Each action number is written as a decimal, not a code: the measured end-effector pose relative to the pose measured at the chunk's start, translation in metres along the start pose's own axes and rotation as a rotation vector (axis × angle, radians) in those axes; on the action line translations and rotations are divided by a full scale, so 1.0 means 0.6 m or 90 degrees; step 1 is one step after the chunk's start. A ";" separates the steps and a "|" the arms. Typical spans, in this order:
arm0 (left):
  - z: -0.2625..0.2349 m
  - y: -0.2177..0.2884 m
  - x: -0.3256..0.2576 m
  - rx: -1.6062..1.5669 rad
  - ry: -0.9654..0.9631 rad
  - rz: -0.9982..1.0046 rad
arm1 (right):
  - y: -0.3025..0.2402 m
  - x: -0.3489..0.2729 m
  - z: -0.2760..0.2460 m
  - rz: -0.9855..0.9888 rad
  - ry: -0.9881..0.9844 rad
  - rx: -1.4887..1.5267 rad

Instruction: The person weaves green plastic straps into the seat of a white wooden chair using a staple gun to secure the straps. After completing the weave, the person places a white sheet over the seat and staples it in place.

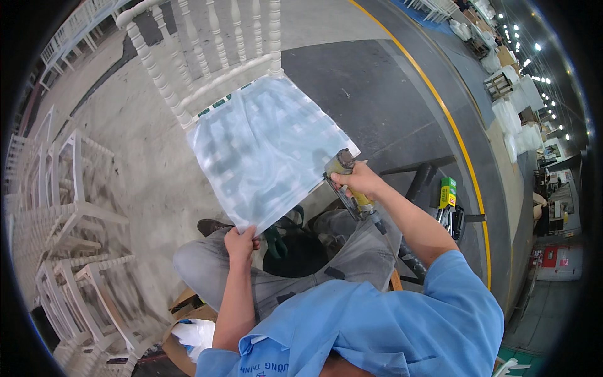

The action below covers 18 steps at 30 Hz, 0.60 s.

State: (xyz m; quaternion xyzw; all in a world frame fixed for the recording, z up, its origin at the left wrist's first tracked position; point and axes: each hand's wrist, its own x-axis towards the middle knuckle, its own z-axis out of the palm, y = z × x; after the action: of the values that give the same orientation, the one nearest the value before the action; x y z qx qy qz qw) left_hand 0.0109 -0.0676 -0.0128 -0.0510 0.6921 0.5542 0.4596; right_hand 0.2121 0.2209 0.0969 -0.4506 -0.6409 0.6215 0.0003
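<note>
A white chair with turned spindles in its backrest (pixel 217 47) stands in front of me. Across its seat lies a thin, pale, translucent sheet (pixel 264 151), wrinkled along the middle, with a checked pattern showing through. My left hand (pixel 241 245) pinches the sheet's near left corner. In my right hand (pixel 358 180) is a yellow pneumatic staple gun (pixel 342 162), my fingers closed round its handle. Its head sits at the seat's right edge, near the sheet's front right corner; whether the nose touches is hidden. An air hose fitting hangs from the handle's lower end.
White chair frames (pixel 78 182) are stacked at the left. By my right side stands a dark stand (pixel 421 182) with a green and yellow box (pixel 448 191) on it. An open cardboard box (pixel 179 352) holding white plastic is at lower left. A yellow floor line (pixel 440 103) curves along the right.
</note>
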 end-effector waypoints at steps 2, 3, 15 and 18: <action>0.003 0.000 -0.003 -0.011 -0.004 0.007 | 0.008 0.005 0.009 0.010 0.001 -0.019; 0.005 0.001 -0.004 -0.006 -0.007 0.008 | 0.012 0.006 0.011 0.021 0.005 -0.040; -0.002 -0.018 -0.011 0.043 0.045 0.043 | 0.010 -0.026 0.095 0.013 -0.044 -0.032; -0.004 -0.022 -0.013 0.039 0.053 0.041 | 0.010 -0.030 0.110 0.037 -0.043 -0.063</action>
State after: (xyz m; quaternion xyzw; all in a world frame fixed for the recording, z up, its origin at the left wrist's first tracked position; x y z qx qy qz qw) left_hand 0.0216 -0.0780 -0.0169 -0.0381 0.7287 0.5444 0.4138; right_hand 0.1896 0.1569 0.0873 -0.4471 -0.6571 0.6038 -0.0613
